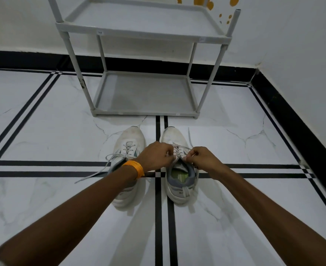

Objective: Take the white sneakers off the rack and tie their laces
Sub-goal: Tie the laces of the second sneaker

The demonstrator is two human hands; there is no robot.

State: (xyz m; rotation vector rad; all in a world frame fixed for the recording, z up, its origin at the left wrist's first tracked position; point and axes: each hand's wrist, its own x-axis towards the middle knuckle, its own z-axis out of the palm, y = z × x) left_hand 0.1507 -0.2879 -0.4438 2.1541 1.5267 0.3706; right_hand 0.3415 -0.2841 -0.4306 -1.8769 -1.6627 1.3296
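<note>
Two white sneakers stand side by side on the tiled floor, toes toward the rack. On the left sneaker (128,143) the laces (98,169) lie loose, trailing out to the left over the floor. Both hands are over the right sneaker (179,185). My left hand (156,155), with an orange band on its wrist, pinches that shoe's lace near the tongue. My right hand (202,159) pinches the other end, and one lace end (190,138) sticks up past the toe. My left forearm covers part of the left sneaker.
A grey two-shelf shoe rack (144,31) stands against the white wall just beyond the sneakers, with nothing on either shelf. A black skirting runs along the wall and down the right side. The floor is white marble tile with black lines.
</note>
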